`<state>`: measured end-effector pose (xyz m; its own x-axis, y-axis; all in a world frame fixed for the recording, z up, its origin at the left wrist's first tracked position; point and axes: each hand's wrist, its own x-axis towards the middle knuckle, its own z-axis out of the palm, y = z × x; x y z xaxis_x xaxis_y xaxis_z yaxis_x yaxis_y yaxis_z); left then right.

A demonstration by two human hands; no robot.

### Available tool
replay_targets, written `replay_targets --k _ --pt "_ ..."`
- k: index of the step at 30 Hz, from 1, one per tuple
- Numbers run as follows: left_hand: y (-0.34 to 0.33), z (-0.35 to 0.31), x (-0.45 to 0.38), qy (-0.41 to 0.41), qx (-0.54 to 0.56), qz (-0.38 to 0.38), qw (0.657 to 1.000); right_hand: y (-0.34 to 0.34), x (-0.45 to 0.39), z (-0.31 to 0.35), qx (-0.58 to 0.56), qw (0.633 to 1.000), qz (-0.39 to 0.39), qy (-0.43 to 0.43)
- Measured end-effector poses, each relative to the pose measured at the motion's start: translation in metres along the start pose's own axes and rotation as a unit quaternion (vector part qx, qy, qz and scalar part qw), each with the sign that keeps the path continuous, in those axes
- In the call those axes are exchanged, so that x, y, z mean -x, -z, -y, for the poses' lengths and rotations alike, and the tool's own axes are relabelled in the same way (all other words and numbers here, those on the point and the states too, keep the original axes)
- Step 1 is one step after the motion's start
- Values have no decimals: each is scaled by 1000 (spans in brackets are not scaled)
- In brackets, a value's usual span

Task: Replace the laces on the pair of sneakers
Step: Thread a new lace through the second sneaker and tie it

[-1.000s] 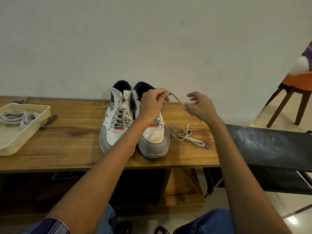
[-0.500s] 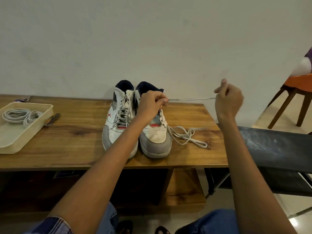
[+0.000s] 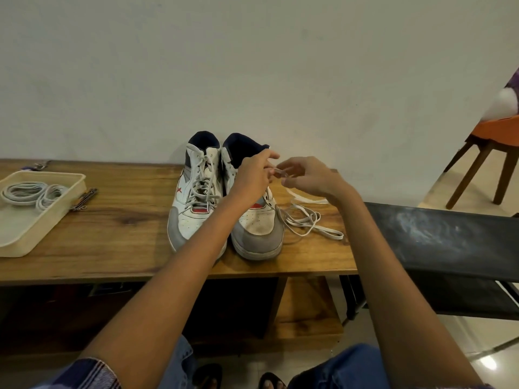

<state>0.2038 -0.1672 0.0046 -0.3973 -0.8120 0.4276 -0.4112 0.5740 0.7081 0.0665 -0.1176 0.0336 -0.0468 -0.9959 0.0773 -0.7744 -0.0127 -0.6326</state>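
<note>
On the wooden bench (image 3: 120, 228), at about twelve o'clock from where I sit, I have the pair of sneakers standing side by side, toes toward me, heels near the wall. My left sneaker (image 3: 196, 197) is fully laced. My right sneaker (image 3: 257, 223) has most of its lace pulled out; that loose lace (image 3: 306, 220) lies in a heap on the wood just beside the shoe at its three o'clock side.

My left hand (image 3: 252, 178) sits over the tongue of the right sneaker, fingers curled, pinching the lace near the upper eyelets. My right hand (image 3: 306, 178) is just beside it at three o'clock, fingertips almost meeting the left ones, thumb and forefinger closed on a short stretch of the same lace; the spot is blurred, so I cannot tell exactly how it is held.

Off at nine o'clock a cream tray (image 3: 56, 220) rests on the bench with coiled spare laces (image 3: 31, 192) in it. A small metal tool (image 3: 84, 198) lies just beside the tray's three o'clock edge.
</note>
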Motion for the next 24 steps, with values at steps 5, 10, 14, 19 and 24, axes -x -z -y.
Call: replay_targets --k 5,10,14,19,24 --pt "3 -1 3 1 -4 -32 999 -7 6 -1 -39 995 -75 51" --pt "13 4 16 45 -34 -50 997 -11 17 -6 -189 977 -96 3" --pt "4 -3 44 79 -82 43 993 -27 24 -20 -122 989 -83 -22" --pt "-3 -6 57 117 -132 12 984 -41 33 -20 -6 998 -59 -4" --pt "-5 -10 57 111 -164 -13 980 -40 30 -24 31 996 -85 -4"
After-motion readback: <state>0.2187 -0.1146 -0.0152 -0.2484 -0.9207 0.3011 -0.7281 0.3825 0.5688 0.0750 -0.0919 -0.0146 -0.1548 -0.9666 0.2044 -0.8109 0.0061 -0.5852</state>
